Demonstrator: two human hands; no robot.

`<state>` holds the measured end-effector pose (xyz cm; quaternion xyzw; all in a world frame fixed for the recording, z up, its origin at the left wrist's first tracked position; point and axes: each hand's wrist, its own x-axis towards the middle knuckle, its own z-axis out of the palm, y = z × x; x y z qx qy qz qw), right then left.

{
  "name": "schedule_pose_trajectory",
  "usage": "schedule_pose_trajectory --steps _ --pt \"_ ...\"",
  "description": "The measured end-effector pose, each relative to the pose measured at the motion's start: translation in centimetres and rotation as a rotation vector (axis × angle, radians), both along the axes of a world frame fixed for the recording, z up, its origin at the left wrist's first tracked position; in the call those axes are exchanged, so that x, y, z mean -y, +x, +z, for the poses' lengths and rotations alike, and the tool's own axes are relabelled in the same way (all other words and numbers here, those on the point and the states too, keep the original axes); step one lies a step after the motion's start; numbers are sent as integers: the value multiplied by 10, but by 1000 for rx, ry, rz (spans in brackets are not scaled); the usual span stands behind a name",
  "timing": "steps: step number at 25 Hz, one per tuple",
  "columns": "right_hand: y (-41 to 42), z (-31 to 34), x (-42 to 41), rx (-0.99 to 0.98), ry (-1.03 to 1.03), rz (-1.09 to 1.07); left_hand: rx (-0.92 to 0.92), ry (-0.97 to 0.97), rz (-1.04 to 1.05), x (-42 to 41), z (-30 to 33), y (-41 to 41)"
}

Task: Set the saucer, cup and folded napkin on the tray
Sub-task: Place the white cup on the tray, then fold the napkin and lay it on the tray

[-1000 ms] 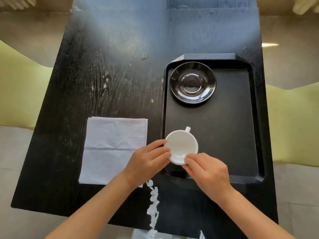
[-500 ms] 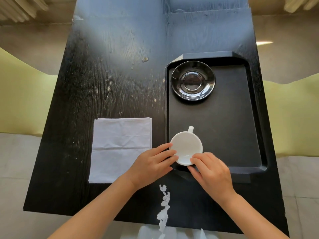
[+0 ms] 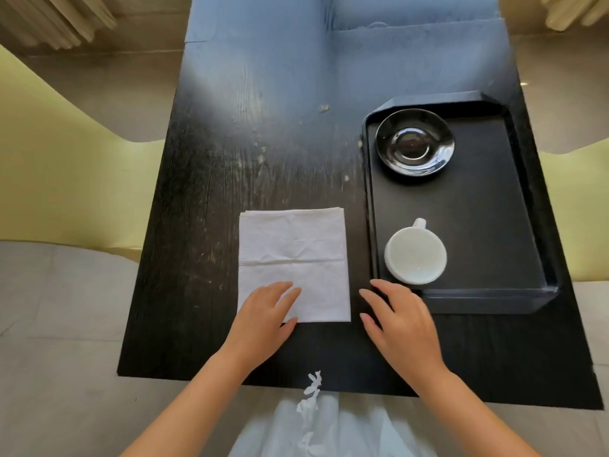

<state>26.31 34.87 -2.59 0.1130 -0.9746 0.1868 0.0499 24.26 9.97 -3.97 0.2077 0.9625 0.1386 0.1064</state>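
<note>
Worn black wooden table (image 3: 263,153), yellow-green chairs (image 3: 59,179), possibly curtains (image 3: 59,21)

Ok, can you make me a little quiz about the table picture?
1. True or false: the white napkin lies on the tray.
2. Which stands nearer the person, the cup or the saucer?
3. Which hand rests on the napkin? A) left hand B) right hand

Key: 1 false, it lies on the table. 2 the cup. 3 A.
</note>
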Motion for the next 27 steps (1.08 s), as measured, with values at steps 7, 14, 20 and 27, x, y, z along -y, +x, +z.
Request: schedule_pose_trajectory --steps 7,14,20,27 --pt "-9 -46 48 131 200 287 17 -142 -88 52 -24 5" --pt "-20 -37 41 121 346 472 -21 -109 -290 75 -31 -1" --pt "-33 -15 39 493 209 375 255 108 -86 92 -9 -17" --pt "-89 13 52 431 -159 -66 196 384 291 104 17 -73"
